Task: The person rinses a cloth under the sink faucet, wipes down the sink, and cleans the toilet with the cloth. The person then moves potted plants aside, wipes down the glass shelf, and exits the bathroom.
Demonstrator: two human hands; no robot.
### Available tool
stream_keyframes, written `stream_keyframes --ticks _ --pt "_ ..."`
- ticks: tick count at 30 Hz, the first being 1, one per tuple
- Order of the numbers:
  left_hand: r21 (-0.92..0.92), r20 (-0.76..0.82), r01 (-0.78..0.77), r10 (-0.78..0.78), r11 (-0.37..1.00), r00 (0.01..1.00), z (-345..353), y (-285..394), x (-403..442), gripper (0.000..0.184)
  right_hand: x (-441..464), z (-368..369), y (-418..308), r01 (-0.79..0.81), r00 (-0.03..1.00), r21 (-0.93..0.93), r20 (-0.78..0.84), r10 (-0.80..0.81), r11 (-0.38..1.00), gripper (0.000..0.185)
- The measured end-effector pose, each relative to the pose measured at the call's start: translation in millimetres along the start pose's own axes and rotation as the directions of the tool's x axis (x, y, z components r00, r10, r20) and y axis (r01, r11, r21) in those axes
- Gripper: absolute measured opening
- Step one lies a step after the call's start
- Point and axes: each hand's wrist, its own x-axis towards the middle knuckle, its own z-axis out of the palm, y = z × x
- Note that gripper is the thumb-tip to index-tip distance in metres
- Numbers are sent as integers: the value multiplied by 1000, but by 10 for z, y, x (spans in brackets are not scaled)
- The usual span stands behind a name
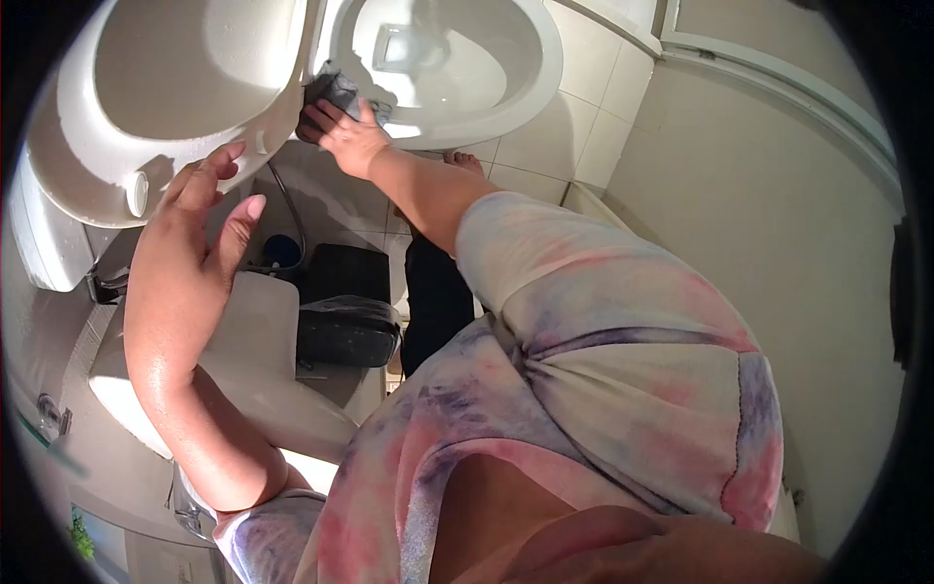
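A crumpled dark grey cloth (336, 88) lies against the near rim of a white toilet bowl (418, 127), beside the hinge side of the seat. My right hand (350, 141) presses on the cloth with its fingers over it, partly hiding it. To the left stands the raised white toilet seat (68, 165), its underside and bumpers showing. At its lower edge is my left hand (199, 209), fingers slightly curved and thumb apart, holding nothing. Whether its fingertips touch the seat I cannot tell.
Behind the raised seat is the white cistern (243, 321). Black containers (345, 331), one wrapped in clear plastic, stand on the floor near a hose (292, 200) and a small blue object (282, 250). Pale floor tiles (545, 146) meet a wall panel (759, 204) at the right.
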Motion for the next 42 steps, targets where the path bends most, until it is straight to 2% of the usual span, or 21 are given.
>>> stream_keyframes --ticks 1,3,9,13,17,21,24,26,27,29,30,31,32,33,35,36,37,38,39,41,42 --pt "11 12 7 -7 1000 1000 3 -9 6 40 -174 88 76 -3 1000 3 6 3 1000 57" --pt "19 25 9 -9 1000 1000 6 -8 19 40 -581 285 315 90 975 -15 -202 -91 996 58" --pt "-4 43 3 -2 1000 999 31 -2 27 40 -1598 142 1498 53 998 44 40 -55 998 54" --pt "10 75 35 -35 999 997 19 27 43 42 -1893 -234 2321 160 978 -120 156 -140 980 60" --pt "8 46 23 -24 1000 999 -3 45 55 40 -1733 -638 3046 224 948 -50 245 -205 973 62" --pt "80 28 10 -12 997 1000 2 55 46 42 -1193 -1091 3545 414 800 -77 505 -323 907 60" --pt "83 18 -7 6 997 1000 -55 65 46 46 -755 -1170 3791 463 831 -124 407 -381 878 55" --pt "66 5 6 -6 998 1000 -107 85 39 48 -411 -1155 3800 391 913 24 119 -391 920 50" --pt "65 4 9 -9 998 1000 -115 75 30 48 -226 -1088 3802 392 920 -1 27 -392 920 53" --pt "-12 -49 8 -9 1000 999 -122 58 5 48 189 -1210 3500 125 989 -123 99 -113 984 59" --pt "-16 -50 9 -10 1000 999 -129 60 -1 48 372 -1354 3284 127 988 -125 102 -115 984 59" --pt "-1 -57 16 -16 1000 998 -144 63 -2 48 528 -1554 2998 -85 986 -10 142 85 996 59" --pt "16 -66 22 -21 1000 998 -166 63 -6 49 663 -1640 2795 -297 941 96 201 274 950 59" --pt "22 -71 23 -22 999 997 -174 66 -8 49 839 -1454 2820 -293 943 99 195 271 951 59" --pt "120 -222 16 11 993 975 -185 30 17 49 1262 -962 2945 -548 835 151 54 547 823 61" --pt "122 -283 -11 45 993 958 -189 -15 46 48 1404 -899 2849 -538 841 159 42 539 828 61" --pt "136 -299 -4 45 991 953 -202 -26 73 48 1575 -862 2747 -433 760 545 -208 616 718 60" --pt "178 -389 -1 72 984 918 -225 -28 91 48 1735 -878 2602 -167 576 822 -367 731 545 60" --pt "219 -472 3 103 976 875 -245 -45 104 48 1843 -1048 2347 -148 572 829 -374 730 540 60" --pt "248 -529 19 119 969 840 -253 -98 128 48 1817 -1759 1650 182 479 921 -390 787 345 51" --pt "156 -571 25 69 987 818 -243 -87 130 46 1741 -2056 1413 131 587 925 -363 724 357 46"
